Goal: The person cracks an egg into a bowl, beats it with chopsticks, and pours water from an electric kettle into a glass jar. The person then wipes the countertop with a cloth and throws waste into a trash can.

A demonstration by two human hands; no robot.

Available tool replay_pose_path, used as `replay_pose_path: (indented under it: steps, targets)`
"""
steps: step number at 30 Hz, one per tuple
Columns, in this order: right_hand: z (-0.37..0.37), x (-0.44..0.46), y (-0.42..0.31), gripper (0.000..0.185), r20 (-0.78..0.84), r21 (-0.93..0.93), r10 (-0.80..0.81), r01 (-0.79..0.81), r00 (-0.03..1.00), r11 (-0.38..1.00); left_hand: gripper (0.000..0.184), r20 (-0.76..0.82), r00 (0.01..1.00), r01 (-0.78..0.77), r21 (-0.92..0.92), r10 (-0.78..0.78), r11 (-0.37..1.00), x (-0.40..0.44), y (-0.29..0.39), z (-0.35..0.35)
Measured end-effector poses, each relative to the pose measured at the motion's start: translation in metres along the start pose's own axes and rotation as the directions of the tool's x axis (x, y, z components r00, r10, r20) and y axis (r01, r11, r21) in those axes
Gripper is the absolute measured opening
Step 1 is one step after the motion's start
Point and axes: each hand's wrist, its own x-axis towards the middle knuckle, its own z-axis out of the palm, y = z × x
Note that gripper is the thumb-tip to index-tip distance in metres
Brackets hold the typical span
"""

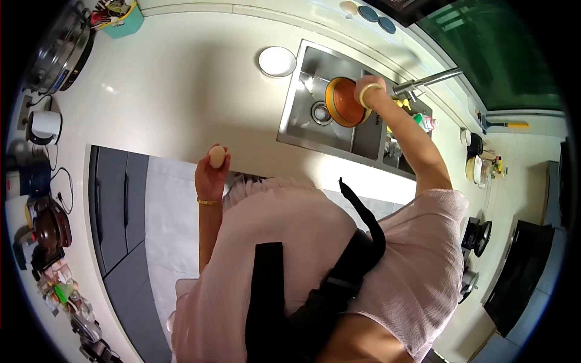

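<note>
Holding egg (217, 158) in left hand (211, 177), orange bowl (346, 103) in right hand (370, 85), faucet (431, 80) close by, white dish (278, 62) beside sink (301, 121).

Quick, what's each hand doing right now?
Left hand: closed around an egg, held up in the fingers.
Right hand: closed on the rim of the orange bowl at the sink; its fingertips are hard to see.

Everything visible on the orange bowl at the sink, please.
The orange bowl is round, with a smooth, slightly shiny orange-brown inside and a yellowish band around the rim; it looks like glazed ceramic, though that's unconfirmed. No contents show. It is over the steel sink, beside the drain, its opening facing the camera. The right hand grips its rim on the faucet side. Whether it touches the basin, I can't tell.
</note>
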Motion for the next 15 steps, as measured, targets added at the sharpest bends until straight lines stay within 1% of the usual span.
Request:
replay_pose_path:
  steps: [2,3,4,6,7,8,10,11,12,13,14,15]
  targets:
    - [-0.007,0.001,0.005,0.020,0.047,-0.006,0.039,-0.039,0.998,0.999,0.031,0.016,1.000,0.010,-0.038,-0.009,0.999,0.002,-0.001,0.006]
    - [-0.012,0.006,0.007,0.016,0.104,-0.009,0.078,-0.078,0.991,0.997,0.031,0.015,1.000,0.018,-0.034,-0.018,0.999,0.004,-0.001,0.007]
    - [-0.013,0.013,0.010,0.016,0.108,-0.007,0.081,-0.081,0.991,0.997,0.031,0.042,0.998,0.041,-0.035,-0.040,0.999,0.007,-0.001,0.009]
    - [-0.011,0.026,0.012,0.014,0.276,-0.209,0.240,-0.186,0.931,0.960,0.032,0.068,0.996,0.066,-0.031,-0.064,0.997,0.007,0.000,0.009]
    - [-0.007,0.027,0.011,0.015,0.262,-0.266,0.290,-0.220,0.921,0.938,0.031,0.076,0.995,0.058,-0.024,-0.056,0.998,0.007,0.001,0.009]
    - [-0.004,0.027,0.015,0.015,0.258,-0.265,0.288,-0.219,0.922,0.939,0.031,0.085,0.995,0.048,-0.019,-0.047,0.999,0.008,0.002,0.009]
    - [-0.011,0.011,0.019,0.016,0.175,-0.391,0.306,-0.219,0.936,0.894,0.031,0.070,0.997,0.041,-0.017,-0.039,0.999,0.008,0.002,0.006]
    - [-0.013,0.010,0.026,0.017,0.159,-0.313,0.348,-0.288,0.924,0.905,0.031,0.055,0.998,0.036,-0.014,-0.035,0.999,0.007,0.003,0.004]
    - [-0.006,0.023,0.038,0.017,0.252,-0.273,0.410,-0.343,0.876,0.899,0.031,0.047,0.999,0.027,-0.015,-0.026,1.000,0.006,0.003,0.002]
    - [0.003,0.032,0.048,0.016,0.253,-0.171,0.412,-0.379,0.875,0.909,0.031,0.044,0.998,0.035,-0.013,-0.034,0.999,0.007,0.002,0.000]
    - [0.004,0.031,0.057,0.015,0.341,-0.094,0.372,-0.363,0.863,0.927,0.030,0.038,0.999,0.039,-0.011,-0.038,0.999,0.006,0.002,-0.003]
    - [0.022,0.008,0.065,0.016,-0.113,-0.065,0.041,-0.048,0.993,0.997,0.030,0.027,0.999,0.039,-0.033,-0.038,0.999,0.007,0.002,-0.005]
